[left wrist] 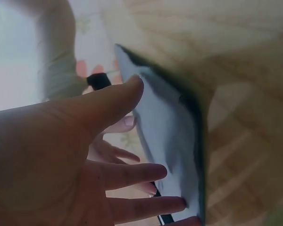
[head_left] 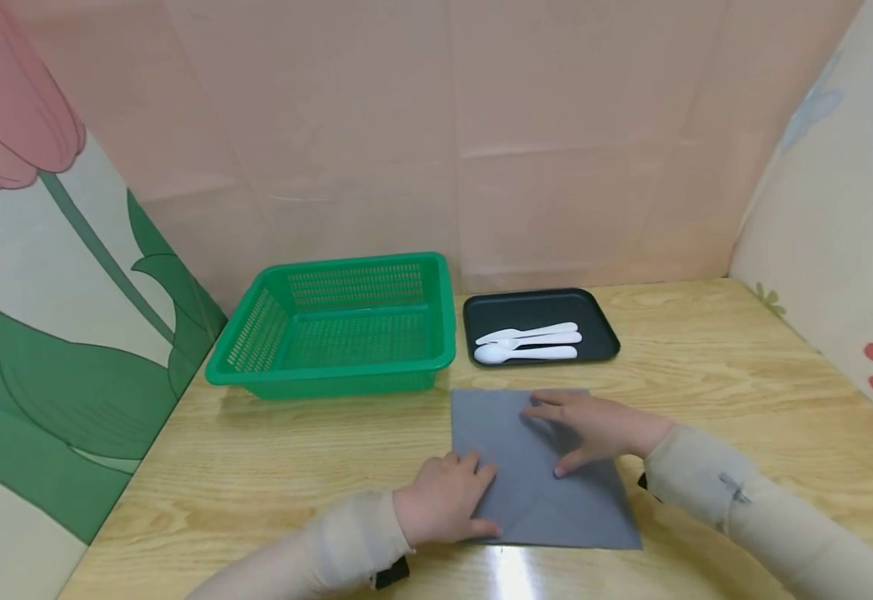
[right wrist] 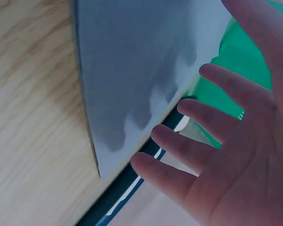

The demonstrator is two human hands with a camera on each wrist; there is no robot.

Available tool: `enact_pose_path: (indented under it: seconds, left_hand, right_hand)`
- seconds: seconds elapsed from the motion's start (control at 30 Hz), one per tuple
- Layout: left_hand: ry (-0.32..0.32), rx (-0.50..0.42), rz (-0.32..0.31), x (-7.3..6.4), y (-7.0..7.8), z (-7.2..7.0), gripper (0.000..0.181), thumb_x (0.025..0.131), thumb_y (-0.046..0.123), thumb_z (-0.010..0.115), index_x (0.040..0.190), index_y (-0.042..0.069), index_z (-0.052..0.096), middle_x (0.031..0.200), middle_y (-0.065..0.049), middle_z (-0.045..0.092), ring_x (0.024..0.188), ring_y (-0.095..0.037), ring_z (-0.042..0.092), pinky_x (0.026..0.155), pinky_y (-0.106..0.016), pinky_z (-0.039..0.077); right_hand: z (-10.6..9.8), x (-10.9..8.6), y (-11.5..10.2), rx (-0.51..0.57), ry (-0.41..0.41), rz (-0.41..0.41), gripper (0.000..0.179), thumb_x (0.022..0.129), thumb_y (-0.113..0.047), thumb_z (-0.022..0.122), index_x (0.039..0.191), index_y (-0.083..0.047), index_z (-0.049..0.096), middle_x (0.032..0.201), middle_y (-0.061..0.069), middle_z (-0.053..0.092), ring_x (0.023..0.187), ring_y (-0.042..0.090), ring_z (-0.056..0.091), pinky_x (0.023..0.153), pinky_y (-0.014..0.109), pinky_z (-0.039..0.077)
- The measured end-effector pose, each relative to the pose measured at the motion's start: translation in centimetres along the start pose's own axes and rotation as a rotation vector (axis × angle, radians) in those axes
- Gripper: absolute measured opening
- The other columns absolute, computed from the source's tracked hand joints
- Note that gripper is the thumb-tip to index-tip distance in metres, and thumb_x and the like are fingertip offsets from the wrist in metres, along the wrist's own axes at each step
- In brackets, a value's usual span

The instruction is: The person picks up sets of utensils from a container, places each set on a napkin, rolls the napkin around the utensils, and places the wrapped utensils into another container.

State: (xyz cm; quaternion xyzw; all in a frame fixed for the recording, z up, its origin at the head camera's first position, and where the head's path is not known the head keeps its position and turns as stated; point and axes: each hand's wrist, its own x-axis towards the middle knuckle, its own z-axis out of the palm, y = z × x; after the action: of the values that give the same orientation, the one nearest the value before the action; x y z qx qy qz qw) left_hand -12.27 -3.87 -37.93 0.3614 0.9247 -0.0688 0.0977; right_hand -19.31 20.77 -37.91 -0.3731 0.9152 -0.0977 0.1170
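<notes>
- Plainly, a grey sheet (head_left: pixel 537 512) lies spread on the wooden table (head_left: pixel 721 358), in front of the person and between the two hands.
- The left hand (head_left: pixel 444 498) is over the sheet's near left corner, fingers loosely extended, thumb apart from them; it grips nothing, and how firmly its fingertips bear on the sheet I cannot tell.
- The right hand (head_left: pixel 597 425) reaches over the far right part, fingers spread wide and holding nothing; their shadows fall on the grey surface below.
- A green basket (head_left: pixel 342 387) stands beyond the sheet, to its left.
- Just beside the basket, a black tray (head_left: pixel 526 307) bears a white spoon (head_left: pixel 491 355) and two more white utensils (head_left: pixel 549 338).
</notes>
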Motion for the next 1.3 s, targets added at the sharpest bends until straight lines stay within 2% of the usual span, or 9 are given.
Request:
enact_pose_path:
  seconds: [0.27, 0.43, 0.6, 0.9, 1.13, 1.3]
  left_hand:
    - [0.098, 0.097, 0.028, -0.3, 0.6, 0.9, 0.066, 0.079, 0.068, 0.055, 0.119, 0.016, 0.057, 0.104, -0.004, 0.06, 0.082, -0.017, 0.059, 0.057, -0.025, 0.043]
    - [0.121, 0.117, 0.031, -0.4, 0.6, 1.1, 0.063, 0.079, 0.068, 0.055, 0.115, 0.016, 0.058, 0.102, -0.003, 0.06, 0.08, -0.017, 0.059, 0.056, -0.025, 0.042]
    - [0.108, 0.092, 0.033, -0.3, 0.3, 1.0, 0.063, 0.079, 0.068, 0.053, 0.116, 0.017, 0.057, 0.106, -0.004, 0.06, 0.084, -0.017, 0.06, 0.061, -0.026, 0.046]
    - [0.038, 0.012, 0.016, -0.2, -0.2, 0.9, 0.06, 0.084, 0.065, 0.048, 0.125, 0.02, 0.055, 0.126, -0.005, 0.056, 0.107, -0.022, 0.058, 0.081, -0.034, 0.051]
    - [0.022, -0.002, -0.002, -0.3, -0.4, 1.1, 0.06, 0.084, 0.062, 0.052, 0.128, 0.022, 0.052, 0.131, -0.005, 0.053, 0.114, -0.025, 0.055, 0.085, -0.037, 0.05]
    - [0.012, -0.003, -0.004, -0.3, -0.5, 1.1, 0.059, 0.084, 0.061, 0.054, 0.129, 0.023, 0.051, 0.128, -0.004, 0.054, 0.111, -0.023, 0.056, 0.082, -0.036, 0.05]
  right_hand:
    - [0.5, 0.0, 0.4, 0.052, -0.065, 0.057, 0.084, 0.069, -0.046, 0.077, 0.138, -0.01, 0.045, 0.146, 0.023, 0.036, 0.132, 0.045, 0.034, 0.103, 0.058, 0.033]
    - [0.3, -0.1, 0.3, 0.061, -0.062, 0.067, 0.083, 0.069, -0.047, 0.077, 0.137, -0.01, 0.046, 0.145, 0.023, 0.036, 0.132, 0.046, 0.034, 0.102, 0.059, 0.033]
    - [0.2, -0.4, 0.3, 0.038, -0.042, 0.058, 0.082, 0.068, -0.046, 0.078, 0.136, -0.009, 0.048, 0.143, 0.024, 0.04, 0.13, 0.046, 0.037, 0.1, 0.058, 0.035]
    - [0.4, -0.8, 0.3, 0.03, -0.03, 0.059, 0.081, 0.067, -0.043, 0.079, 0.134, -0.008, 0.05, 0.14, 0.025, 0.043, 0.125, 0.047, 0.042, 0.098, 0.06, 0.036]
    - [0.5, -1.0, 0.0, 0.037, -0.066, 0.105, 0.081, 0.067, -0.046, 0.078, 0.134, -0.011, 0.05, 0.14, 0.026, 0.042, 0.124, 0.046, 0.044, 0.098, 0.059, 0.037]
    - [0.5, -1.1, -0.1, 0.03, -0.073, 0.114, 0.081, 0.067, -0.048, 0.078, 0.134, -0.012, 0.05, 0.139, 0.026, 0.043, 0.124, 0.045, 0.045, 0.097, 0.058, 0.038]
